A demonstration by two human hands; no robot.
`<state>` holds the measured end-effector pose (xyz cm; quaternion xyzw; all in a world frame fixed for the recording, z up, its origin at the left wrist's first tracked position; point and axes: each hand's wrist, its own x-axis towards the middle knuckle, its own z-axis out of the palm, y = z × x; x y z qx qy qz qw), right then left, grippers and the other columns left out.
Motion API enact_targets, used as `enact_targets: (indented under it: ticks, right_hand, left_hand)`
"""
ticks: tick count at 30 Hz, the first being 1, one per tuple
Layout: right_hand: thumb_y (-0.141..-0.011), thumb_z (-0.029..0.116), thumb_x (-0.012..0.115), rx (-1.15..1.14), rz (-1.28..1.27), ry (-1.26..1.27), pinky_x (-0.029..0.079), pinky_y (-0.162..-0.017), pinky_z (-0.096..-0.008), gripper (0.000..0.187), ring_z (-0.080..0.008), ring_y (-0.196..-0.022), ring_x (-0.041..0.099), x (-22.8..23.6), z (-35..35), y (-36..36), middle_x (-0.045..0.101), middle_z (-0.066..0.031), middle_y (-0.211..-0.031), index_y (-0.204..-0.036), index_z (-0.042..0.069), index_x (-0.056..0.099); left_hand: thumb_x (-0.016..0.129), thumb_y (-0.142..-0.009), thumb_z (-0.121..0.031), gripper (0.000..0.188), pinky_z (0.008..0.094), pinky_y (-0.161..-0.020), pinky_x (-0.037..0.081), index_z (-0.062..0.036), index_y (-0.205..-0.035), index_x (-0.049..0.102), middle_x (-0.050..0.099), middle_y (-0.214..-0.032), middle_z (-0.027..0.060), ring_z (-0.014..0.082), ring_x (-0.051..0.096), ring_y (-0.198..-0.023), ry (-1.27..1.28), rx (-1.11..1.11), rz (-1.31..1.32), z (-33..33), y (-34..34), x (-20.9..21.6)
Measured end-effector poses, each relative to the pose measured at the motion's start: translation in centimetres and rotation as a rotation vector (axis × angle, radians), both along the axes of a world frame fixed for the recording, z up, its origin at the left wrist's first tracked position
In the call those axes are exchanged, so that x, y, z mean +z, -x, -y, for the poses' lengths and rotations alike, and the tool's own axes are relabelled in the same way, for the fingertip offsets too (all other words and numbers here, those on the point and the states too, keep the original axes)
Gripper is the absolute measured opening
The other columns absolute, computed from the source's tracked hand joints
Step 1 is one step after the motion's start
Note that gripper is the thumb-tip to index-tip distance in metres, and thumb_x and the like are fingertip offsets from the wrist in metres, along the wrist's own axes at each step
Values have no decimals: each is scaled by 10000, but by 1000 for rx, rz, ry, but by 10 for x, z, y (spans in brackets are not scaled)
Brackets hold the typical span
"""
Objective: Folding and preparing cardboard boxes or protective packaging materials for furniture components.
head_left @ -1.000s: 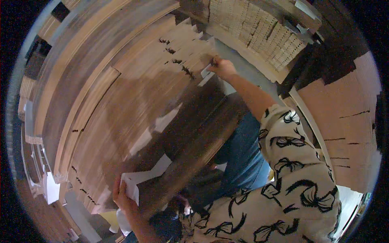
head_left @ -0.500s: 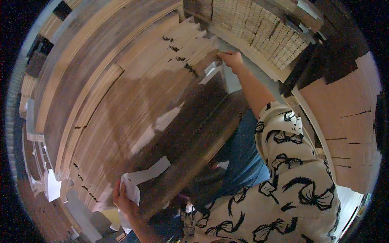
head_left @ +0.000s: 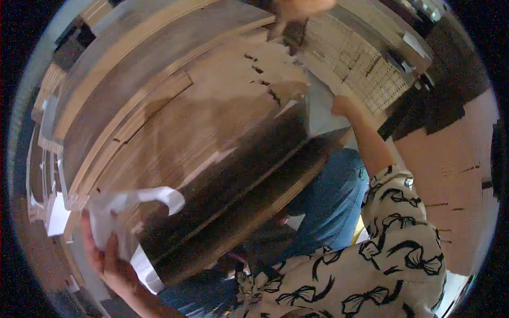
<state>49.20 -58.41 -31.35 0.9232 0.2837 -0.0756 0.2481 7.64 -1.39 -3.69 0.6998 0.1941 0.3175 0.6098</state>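
My left hand [head_left: 108,257], at the lower left, is closed on a strip of white paper [head_left: 159,195]. The strip is blurred; its free end curls to the right over the cardboard, and another white piece [head_left: 146,267] hangs by my wrist. A stack of flat brown cardboard sheets [head_left: 212,111] lies in front of me, dark cut slots along its far end. My right hand [head_left: 344,107] is closed, just right of the stack's far right corner and apart from it. Whatever its fingers hold, if anything, is hidden.
Another person's hand [head_left: 305,9] shows blurred at the top edge. Bundled cardboard with ridged edges [head_left: 360,63] stands at the back right. Long cardboard pieces [head_left: 116,58] lie at the far left, and a tall brown cardboard stack [head_left: 440,159] stands at the right.
My left hand has moved left and up with the white strip. My right hand has left the cardboard's corner and shifted right. Another person's hand has come in at the top.
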Motion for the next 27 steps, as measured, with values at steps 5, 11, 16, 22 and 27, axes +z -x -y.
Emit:
enact_targets:
  ticks: [5,11,16,22,27]
  right_hand:
    - [-788,182,531,21,-213,-935,463,-800,-356,258,-269,-888,589,103,-253,130,602,-135,-1016,-1003,52,588]
    - [-814,236,623,185,-1460,-1621,442,-846,-325,415,-174,-1039,514,161,-460,325,571,-66,-1085,-1175,82,490]
    - [-835,240,602,8,-1817,-1726,449,-746,-267,215,-101,-853,539,155,-500,336,597,-8,-896,-984,85,602]
    - [-837,317,590,58,-1440,-1701,435,-610,-278,288,-113,-673,495,178,-502,327,577,-33,-717,-858,31,614]
    - [-833,289,593,149,-1018,-1787,471,-603,-306,252,-134,-659,562,166,-494,305,613,-62,-729,-896,46,623]
  left_hand:
    - [518,-686,56,553,279,-917,375,-52,-1228,488,471,-1249,113,193,463,-1101,16,-29,-170,-27,-19,-26]
    - [468,-787,28,448,312,-861,436,37,-1233,422,559,-1081,172,241,568,-938,414,-318,-28,-30,-26,-10]
    - [463,-832,-17,414,313,-913,411,24,-1242,426,504,-1196,132,208,505,-1072,405,-218,-108,-74,-9,-8]
    - [458,-850,-33,398,337,-911,415,34,-1240,424,514,-1181,120,228,512,-1064,347,-151,-23,-87,3,-7]
    - [503,-807,-32,571,332,-856,439,-81,-1342,308,542,-1078,98,205,537,-983,417,-191,85,-55,-11,-8]
